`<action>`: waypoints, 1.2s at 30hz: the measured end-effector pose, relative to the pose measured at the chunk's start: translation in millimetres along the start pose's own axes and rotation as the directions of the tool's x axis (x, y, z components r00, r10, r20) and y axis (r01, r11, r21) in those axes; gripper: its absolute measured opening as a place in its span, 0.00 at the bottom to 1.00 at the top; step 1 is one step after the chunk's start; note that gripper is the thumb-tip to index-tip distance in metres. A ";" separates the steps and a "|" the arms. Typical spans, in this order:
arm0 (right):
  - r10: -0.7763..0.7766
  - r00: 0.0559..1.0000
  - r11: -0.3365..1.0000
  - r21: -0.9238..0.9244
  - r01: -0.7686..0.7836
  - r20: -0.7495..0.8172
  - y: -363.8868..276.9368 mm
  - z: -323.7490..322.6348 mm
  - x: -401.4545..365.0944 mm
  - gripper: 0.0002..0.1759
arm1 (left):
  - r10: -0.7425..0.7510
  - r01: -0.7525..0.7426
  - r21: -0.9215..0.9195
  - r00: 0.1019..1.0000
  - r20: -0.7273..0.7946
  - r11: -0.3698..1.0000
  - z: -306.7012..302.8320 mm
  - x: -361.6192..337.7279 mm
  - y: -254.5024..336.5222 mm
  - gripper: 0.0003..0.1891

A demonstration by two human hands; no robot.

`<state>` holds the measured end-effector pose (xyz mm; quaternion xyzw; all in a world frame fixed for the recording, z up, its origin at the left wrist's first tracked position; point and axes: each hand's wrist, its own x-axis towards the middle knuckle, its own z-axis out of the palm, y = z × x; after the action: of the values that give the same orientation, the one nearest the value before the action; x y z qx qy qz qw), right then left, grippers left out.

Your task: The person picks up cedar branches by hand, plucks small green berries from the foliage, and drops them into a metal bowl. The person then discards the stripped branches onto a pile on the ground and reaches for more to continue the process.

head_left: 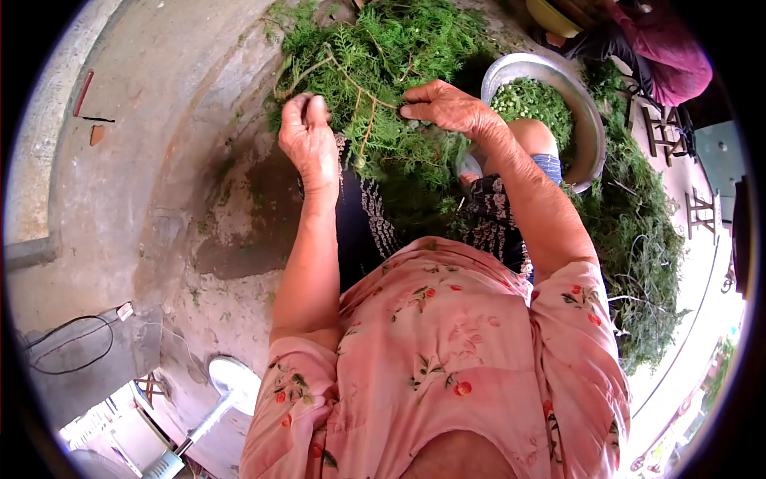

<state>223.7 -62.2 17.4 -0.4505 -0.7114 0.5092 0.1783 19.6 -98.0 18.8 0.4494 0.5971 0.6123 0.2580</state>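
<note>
A thin branching twig [361,94] with green leaves stretches between my hands, over a heap of feathery green branches [423,40]. Its left end is near my left hand [309,136], whose fingers are curled together; what they hold is hidden. My right hand [443,105] pinches the twig's right end between thumb and fingers. To the right of my right hand stands a round metal basin [590,120] with small green pieces [531,104] in it.
More cut branches [638,239] lie along the right. A person in a purple top [666,52] sits at the upper right by a yellow bowl [552,17]. Small wooden stools [662,132] are at the right. A fan [231,379] stands at the lower left, near a black cable [112,339].
</note>
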 end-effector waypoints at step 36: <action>0.217 0.929 0.829 0.560 -0.014 -0.298 -24.8 104.4 -9.5 0.18 | 0.119 -0.227 0.316 0.938 0.325 0.921 0.8 -13.6 -26.3 0.09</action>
<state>143.0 -130.7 -2.4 -0.5064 -0.4632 0.6130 0.3913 20.8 -105.2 -9.9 0.6269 0.6076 0.4422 0.2058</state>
